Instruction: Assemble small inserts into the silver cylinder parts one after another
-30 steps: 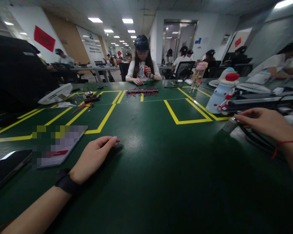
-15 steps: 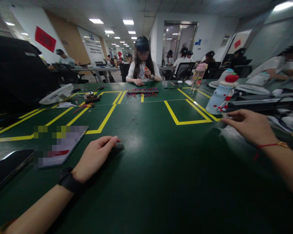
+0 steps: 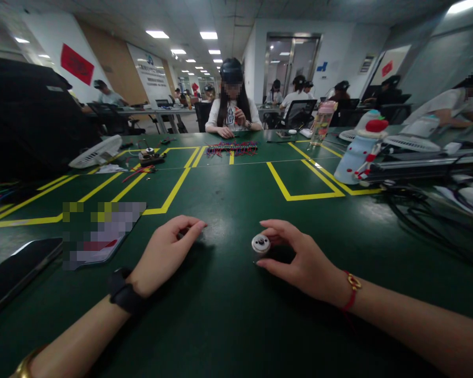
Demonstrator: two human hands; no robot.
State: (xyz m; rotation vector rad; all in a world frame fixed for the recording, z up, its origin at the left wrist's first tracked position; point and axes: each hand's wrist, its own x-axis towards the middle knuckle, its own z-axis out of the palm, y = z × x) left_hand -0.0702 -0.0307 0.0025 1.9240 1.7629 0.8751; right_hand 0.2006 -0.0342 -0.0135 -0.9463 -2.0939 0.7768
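Note:
A small silver cylinder with a round, holed end and a central shaft, looking like a small motor (image 3: 260, 243), stands upright just above or on the green table. My right hand (image 3: 305, 262) is closed around its side, thumb in front and fingers behind, with the index finger lifted a little away from it. My left hand (image 3: 169, 249) rests at the left on the table, fingers curled with thumb and index tip brought close together. Whether anything lies inside those curled fingers is hidden.
At the left lie a phone (image 3: 19, 273) and a partly blurred tablet-like device (image 3: 122, 236). Black cables (image 3: 421, 226) and a snowman-like bottle (image 3: 350, 160) are on the right. A bundle of coloured wires (image 3: 232, 148) lies before a person (image 3: 232, 110) seated opposite.
My right hand has come from beside the bottle at the far right to the middle, bringing the small motor. My left hand has shifted slightly right, its fingers curled more.

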